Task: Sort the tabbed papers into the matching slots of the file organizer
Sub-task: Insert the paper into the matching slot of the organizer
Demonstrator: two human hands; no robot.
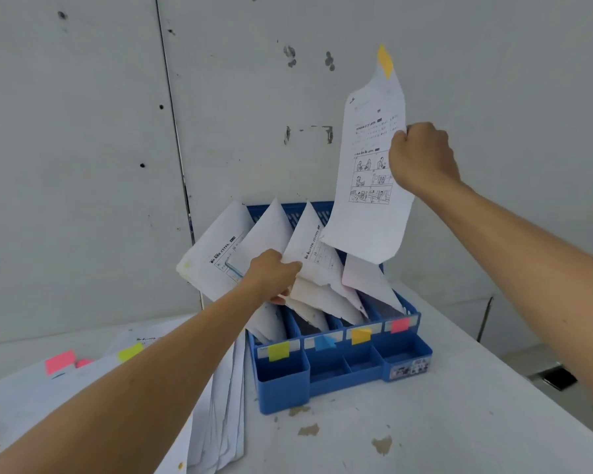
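The sorting looked well under way but not finished. The blue file organizer point(281, 388) stood at the far edge of the white table point(442, 422), against the wall. Its four slots were marked by a yellow label point(278, 350), a blue label point(324, 343), an orange label point(361, 335) and a pink label point(400, 325). Filed sheets point(319, 265) already leaned out of every slot, though how many each held could not be told.

The right hand point(421, 155) held a loose sheet point(370, 186) in the air above the organizer's right half, fingers clamped on its right edge. The sheet's orange tab point(385, 61) pointed up, so it probably belonged behind the orange label and was not yet in.

The left hand point(271, 273) had its fingers curled round the filed sheets over the left slots, seemingly steadying or parting them.

A spread stack of papers point(220, 405) lay unsorted along the table's left side, just beside the organizer. A pink tab point(60, 361) and a yellow-green tab point(130, 351) showed on it, so a good share of the job was left.
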